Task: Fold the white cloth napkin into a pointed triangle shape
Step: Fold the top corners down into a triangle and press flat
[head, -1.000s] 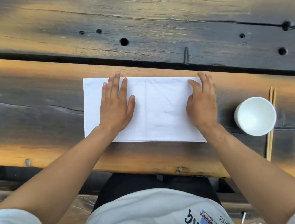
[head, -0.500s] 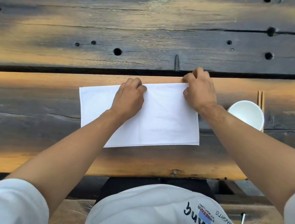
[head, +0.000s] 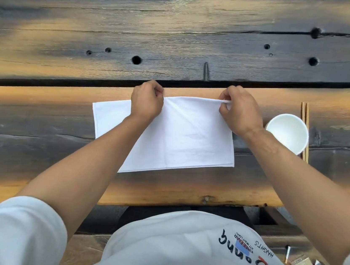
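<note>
**Both hands pinched the far edge of the white napkin and lifted it off the table**

A white cloth napkin (head: 182, 137), folded into a wide rectangle, lay on a weathered wooden plank table (head: 71, 31) directly in front of a seated person. Its near edge and left end rested flat on the wood. The left hand (head: 147, 102) pinched the far edge near the napkin's middle, fingers curled tight around the cloth. The right hand (head: 240, 111) pinched the far right corner between thumb and fingertips, the cloth bunched in a small roll at the grip. Between the 2 hands the far edge was raised slightly off the table, and soft creases ran diagonally down from the left hand's grip.

1 second earlier, both hands had lain flat and open on the napkin. Half a second earlier, they had reached the far edge with fingers curling, the cloth flat. By this moment both grips had closed and the edge had come up.

A white paper cup (head: 287, 133) stood just right of the napkin, touching the right wrist in view. A pair of wooden chopsticks (head: 306, 117) lay beyond it, partly hidden behind the cup. The person wore a white printed T-shirt (head: 187, 255).
</note>
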